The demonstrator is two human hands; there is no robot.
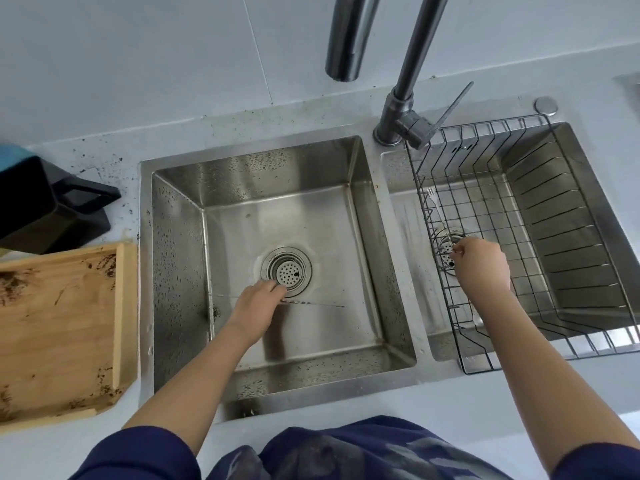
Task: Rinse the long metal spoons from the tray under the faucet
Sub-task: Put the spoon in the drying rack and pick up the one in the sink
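My left hand [258,303] covers part of a long twisted-stem spoon [311,304] lying on the left basin [367,278] floor beside the drain; whether my fingers grip it, I cannot tell. My right hand [481,263] pinches a fork [437,206] handle inside the wire rack [588,258]. No writing is readable.

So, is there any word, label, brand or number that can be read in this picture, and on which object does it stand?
None: no readable text shows on the faucet, the wooden tray, the wire rack or the black jug.
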